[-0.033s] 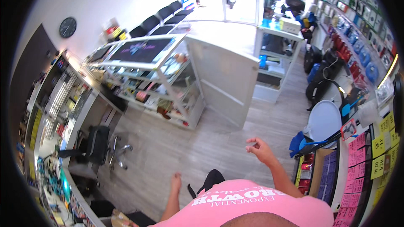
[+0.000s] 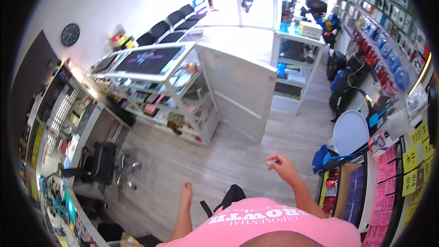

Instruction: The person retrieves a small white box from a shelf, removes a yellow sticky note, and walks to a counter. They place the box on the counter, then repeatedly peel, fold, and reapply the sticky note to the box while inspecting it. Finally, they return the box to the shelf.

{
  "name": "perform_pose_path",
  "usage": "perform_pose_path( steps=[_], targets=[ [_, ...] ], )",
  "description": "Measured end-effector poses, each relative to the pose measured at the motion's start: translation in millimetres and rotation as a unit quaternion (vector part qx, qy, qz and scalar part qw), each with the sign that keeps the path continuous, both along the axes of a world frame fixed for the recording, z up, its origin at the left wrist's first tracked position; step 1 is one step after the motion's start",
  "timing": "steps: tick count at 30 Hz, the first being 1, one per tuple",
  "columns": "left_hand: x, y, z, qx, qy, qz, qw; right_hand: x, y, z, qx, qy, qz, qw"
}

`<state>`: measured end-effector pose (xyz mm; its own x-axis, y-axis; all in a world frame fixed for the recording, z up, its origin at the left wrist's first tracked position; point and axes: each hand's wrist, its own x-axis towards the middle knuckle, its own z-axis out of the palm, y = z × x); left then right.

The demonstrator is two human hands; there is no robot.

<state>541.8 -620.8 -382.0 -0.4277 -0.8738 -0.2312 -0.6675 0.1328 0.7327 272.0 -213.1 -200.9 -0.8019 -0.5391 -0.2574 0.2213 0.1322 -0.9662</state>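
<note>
A black office chair (image 2: 104, 162) stood left of the left hand (image 2: 186, 193), whose fingers showed too small to tell apart from together. Ahead, a display case's white door (image 2: 240, 96) stood ajar, near the right hand (image 2: 281, 167), its thumb and fingers apart above the floor (image 2: 228, 164).

The cabinet door (image 2: 242, 87) looks smooth, the chair base (image 2: 131, 168) glossy metal.
</note>
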Motion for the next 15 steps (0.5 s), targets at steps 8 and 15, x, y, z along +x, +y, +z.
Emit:
perform_pose_path(
  steps=[8,15],
  targets=[
    [-434,45,242,0.059,0.4,-0.252,0.879,-152,68,-3,0.01,0.034,-0.183,0.982],
    [-591,120,486,-0.304,0.581,-0.452,0.605,-284,139,260,0.057,0.501,-0.295,0.811]
  ],
)
